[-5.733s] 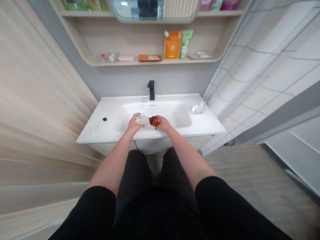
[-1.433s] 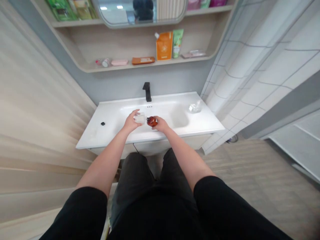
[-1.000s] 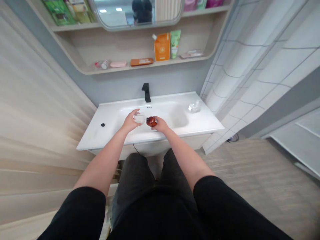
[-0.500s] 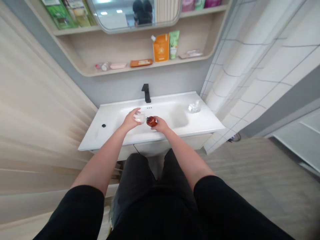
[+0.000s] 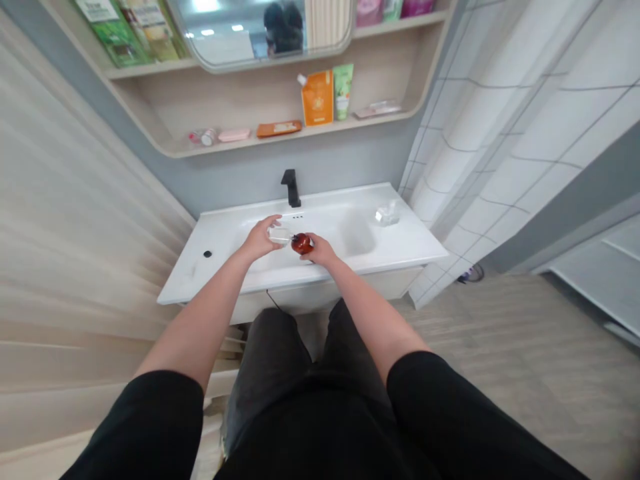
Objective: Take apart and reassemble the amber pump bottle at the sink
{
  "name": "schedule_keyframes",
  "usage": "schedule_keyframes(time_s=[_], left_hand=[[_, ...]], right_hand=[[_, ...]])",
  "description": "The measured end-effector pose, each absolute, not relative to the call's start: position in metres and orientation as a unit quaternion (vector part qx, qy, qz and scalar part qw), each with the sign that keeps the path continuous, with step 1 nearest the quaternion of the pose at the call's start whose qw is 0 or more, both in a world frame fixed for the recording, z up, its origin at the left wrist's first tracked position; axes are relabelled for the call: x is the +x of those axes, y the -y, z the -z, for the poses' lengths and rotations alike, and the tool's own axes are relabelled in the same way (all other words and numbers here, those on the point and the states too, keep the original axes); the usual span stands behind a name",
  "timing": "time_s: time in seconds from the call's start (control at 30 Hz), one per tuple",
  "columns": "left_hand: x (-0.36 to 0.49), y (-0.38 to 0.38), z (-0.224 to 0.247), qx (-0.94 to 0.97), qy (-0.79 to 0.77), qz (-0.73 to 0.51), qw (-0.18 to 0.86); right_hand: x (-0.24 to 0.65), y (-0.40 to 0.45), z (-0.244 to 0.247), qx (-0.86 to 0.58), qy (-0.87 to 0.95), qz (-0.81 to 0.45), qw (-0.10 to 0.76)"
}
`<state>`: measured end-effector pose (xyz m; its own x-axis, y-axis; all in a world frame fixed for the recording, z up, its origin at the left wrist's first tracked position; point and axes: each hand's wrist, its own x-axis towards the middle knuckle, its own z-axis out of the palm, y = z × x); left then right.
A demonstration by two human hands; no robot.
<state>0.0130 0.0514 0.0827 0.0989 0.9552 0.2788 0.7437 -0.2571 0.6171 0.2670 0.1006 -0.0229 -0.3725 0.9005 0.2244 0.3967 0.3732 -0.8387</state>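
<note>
Since the earlier frame, the person's gaze has tipped up slightly, so the wall shelf [image 5: 225, 93] sits lower in view; both hands have barely shifted. The left hand [image 5: 260, 240] has its thumb and fingers closed around a clear container [image 5: 279, 235], held sideways over the white washbasin [image 5: 357, 233]. The right hand [image 5: 319, 249] grips a reddish-brown bottle [image 5: 302, 244], its dark top pointing at the container's end; whether the two touch, I can't tell. Behind them stands the black faucet [image 5: 291, 189]. Over on the basin's right-hand ledge sits another clear vessel [image 5: 387, 214].
</note>
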Motion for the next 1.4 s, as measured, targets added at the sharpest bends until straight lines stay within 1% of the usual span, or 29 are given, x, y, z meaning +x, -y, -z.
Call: schedule_keyframes(time_s=[0.5, 0.83, 1.13, 1.4], left_hand=[[0.023, -0.049, -0.109, 0.756, -0.592, -0.253, 0.117], [0.023, -0.053, -0.116, 0.769, -0.581, -0.24, 0.111], [0.027, -0.058, -0.129, 0.782, -0.566, -0.235, 0.109], [0.035, -0.06, -0.14, 0.789, -0.565, -0.218, 0.103]], right_hand=[[0.268, -0.1, 0.024, -0.418, 0.731, -0.379, 0.383], [0.269, -0.1, 0.022, -0.419, 0.728, -0.377, 0.389], [0.27, -0.099, 0.022, -0.406, 0.704, -0.422, 0.402], [0.271, -0.099, 0.021, -0.403, 0.693, -0.435, 0.41]])
